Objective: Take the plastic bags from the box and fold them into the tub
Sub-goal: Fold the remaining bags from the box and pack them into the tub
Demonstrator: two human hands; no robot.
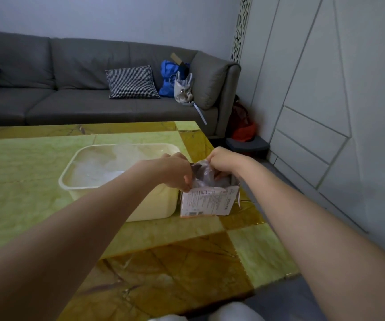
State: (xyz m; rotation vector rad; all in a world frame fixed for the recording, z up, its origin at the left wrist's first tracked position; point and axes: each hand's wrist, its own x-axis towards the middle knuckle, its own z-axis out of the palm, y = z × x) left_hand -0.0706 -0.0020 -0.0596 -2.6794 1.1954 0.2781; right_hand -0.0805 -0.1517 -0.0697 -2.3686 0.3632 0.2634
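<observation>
Bag sat bunched in the open top of the box, half out. My left hand pinched its near-left edge, my right hand gripped the top, fingers curled on film. Judged it light, limp, slippery and prone to tearing, so best held by an edge, not the bunch. Tub stood just left of box, touching or nearly so, clear film already inside. Both on table.

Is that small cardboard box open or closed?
Open: the box has no top covering it, and a crumpled plastic bag sticks up out of it.
</observation>
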